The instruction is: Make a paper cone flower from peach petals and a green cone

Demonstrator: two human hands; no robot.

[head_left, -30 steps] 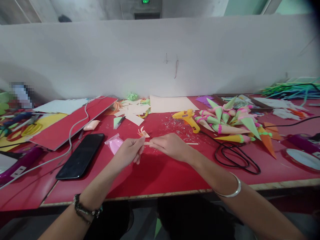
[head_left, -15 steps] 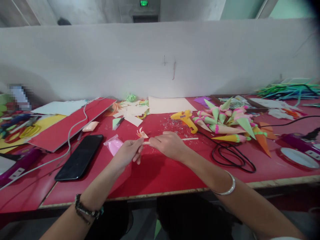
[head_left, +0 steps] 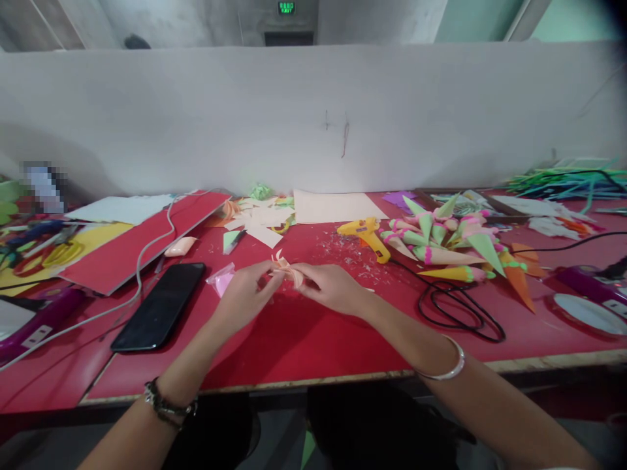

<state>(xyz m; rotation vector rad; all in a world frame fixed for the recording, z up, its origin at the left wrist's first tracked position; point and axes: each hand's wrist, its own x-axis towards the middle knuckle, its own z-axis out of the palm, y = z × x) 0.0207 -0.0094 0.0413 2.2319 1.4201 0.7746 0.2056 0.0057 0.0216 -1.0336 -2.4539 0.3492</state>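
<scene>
Over the middle of the red table, a small peach paper piece (head_left: 292, 274) with curled, fringed strips sits between my two hands. My left hand (head_left: 247, 287) pinches its left side with thumb and fingertips. On the opposite side, my right hand (head_left: 330, 287) has its fingertips closed on the same piece. Just beyond my right wrist the end of a thin pale stick (head_left: 368, 290) shows; my hand hides the rest. A pink packet (head_left: 221, 279) lies behind my left hand. Farther back to the right rests a yellow glue gun (head_left: 365, 236).
A black phone (head_left: 159, 307) lies left, beside a red board (head_left: 147, 245) crossed by a white cable. Right of the glue gun are a pile of paper cones (head_left: 441, 235) and a coiled black cord (head_left: 460, 313). Peach paper sheets (head_left: 333, 206) lie along the white partition (head_left: 245, 117).
My fingers were on the pale stick and now hold the fringed paper between them. The right hand has turned and lowered slightly, and less of the stick shows.
</scene>
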